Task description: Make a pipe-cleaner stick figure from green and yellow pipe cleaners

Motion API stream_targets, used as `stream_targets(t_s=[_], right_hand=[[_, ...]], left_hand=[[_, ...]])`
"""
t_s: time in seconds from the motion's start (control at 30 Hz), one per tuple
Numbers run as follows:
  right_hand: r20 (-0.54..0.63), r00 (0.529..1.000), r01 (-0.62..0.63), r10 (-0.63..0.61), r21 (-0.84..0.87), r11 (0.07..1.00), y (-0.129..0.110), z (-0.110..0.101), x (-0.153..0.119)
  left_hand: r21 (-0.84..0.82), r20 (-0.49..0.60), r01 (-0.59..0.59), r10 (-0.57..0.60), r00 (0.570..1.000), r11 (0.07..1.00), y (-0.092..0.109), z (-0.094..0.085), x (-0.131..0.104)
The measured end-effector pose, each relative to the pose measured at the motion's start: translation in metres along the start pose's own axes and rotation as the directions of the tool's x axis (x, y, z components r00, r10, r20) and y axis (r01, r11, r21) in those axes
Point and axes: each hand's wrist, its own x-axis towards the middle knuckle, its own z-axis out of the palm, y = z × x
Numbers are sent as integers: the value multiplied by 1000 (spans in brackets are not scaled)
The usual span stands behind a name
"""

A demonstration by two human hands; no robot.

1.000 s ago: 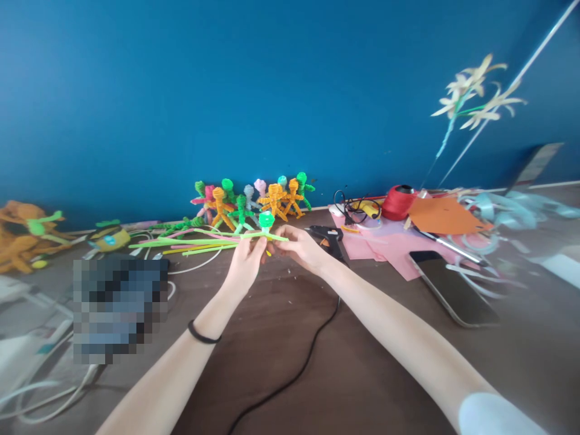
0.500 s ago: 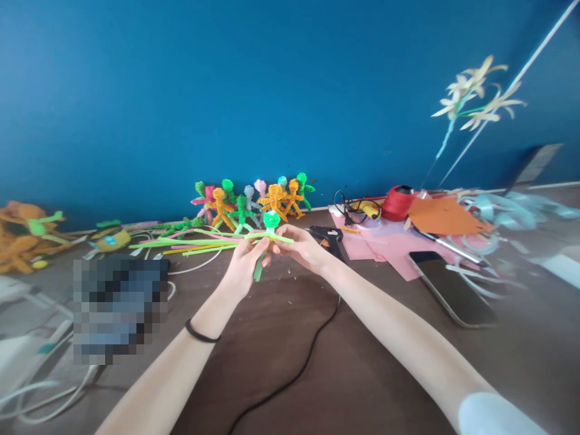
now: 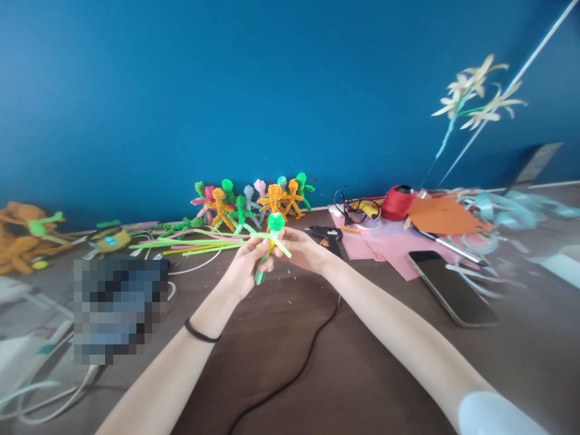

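Observation:
Between my two hands is a small pipe cleaner figure (image 3: 276,223) with a coiled green head, light green arms and green legs pointing down. My left hand (image 3: 248,260) is closed around its lower body from the left. From the right, the fingers of my right hand (image 3: 296,246) are closed on the figure near its neck and arm. A bit of yellow shows at its middle, partly covered by my fingers. Loose pipe cleaners (image 3: 199,243) in green, pink and yellow lie just left of my hands. Behind stand several finished-looking pipe cleaner figures (image 3: 222,208) against the blue wall.
Right of my hands lies a black glue gun (image 3: 332,238). Beyond it are pink sheets (image 3: 369,244), a red spool (image 3: 397,203), orange paper (image 3: 446,215) and a phone (image 3: 453,290). A black cord (image 3: 299,365) crosses the table in front. A blurred-out dark object (image 3: 122,308) lies left.
The figure has shifted slightly right and tilted in my hands. Its right light green arm now slants downward instead of lying nearly level.

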Motion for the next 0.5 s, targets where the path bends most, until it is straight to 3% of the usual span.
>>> stream_targets(t_s=[0.13, 0.27, 0.5], right_hand=[[28, 1000, -2, 2, 12, 1000, 1, 1, 0], [-17, 1000, 4, -3, 34, 999, -1, 4, 0], [-33, 999, -5, 5, 16, 1000, -2, 7, 1]], left_hand=[[-21, 44, 14, -13, 999, 1000, -1, -2, 0], [-19, 57, 51, -50, 997, 999, 0, -3, 0], [72, 106, 39, -47, 993, 997, 1, -2, -1]])
